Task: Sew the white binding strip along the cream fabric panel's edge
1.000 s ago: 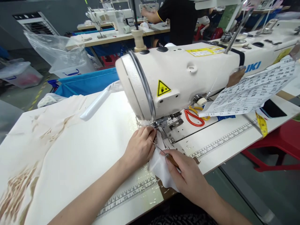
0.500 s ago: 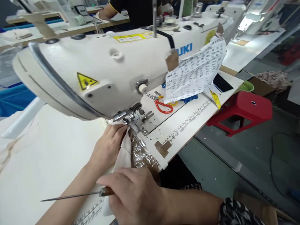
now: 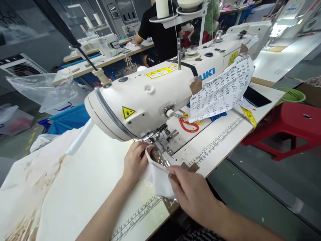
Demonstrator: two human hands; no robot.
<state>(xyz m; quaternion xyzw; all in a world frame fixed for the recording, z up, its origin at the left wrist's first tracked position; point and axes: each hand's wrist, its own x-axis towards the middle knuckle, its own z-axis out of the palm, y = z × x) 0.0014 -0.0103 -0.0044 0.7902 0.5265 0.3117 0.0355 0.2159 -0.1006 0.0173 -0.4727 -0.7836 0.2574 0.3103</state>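
Seems to be at the step of lining up white cloth (image 3: pixel 160 182) for the sewing machine (image 3: pixel 150 103). Touching one end of the cloth with the bent fingers of the left hand (image 3: pixel 135 160), right by the metal foot (image 3: pixel 152 136). Hard to tell if pinching or just pressing there. Holding what looks like a brown handle (image 3: pixel 174 177) in the right hand (image 3: pixel 194 192), with fingers closed around, close to the other end of the cloth. So, cloth between both hands. For the next move, probably needs a flat, straight edge and fingertips kept clear of the needle.

Just ahead of the left hand, on the machine, a yellow triangle sticker (image 3: pixel 128 112) with a little black picture. Farther ahead, a yellow label (image 3: pixel 163 71), too small to read. Far ahead of the right hand, big blue letters (image 3: pixel 207 74), clear as "UKI". Below those, a paper (image 3: pixel 223 90) with rows of handwriting, too tiny to read for sure. To the right of the right hand, a ruler strip (image 3: pixel 217 139) with small numbers.
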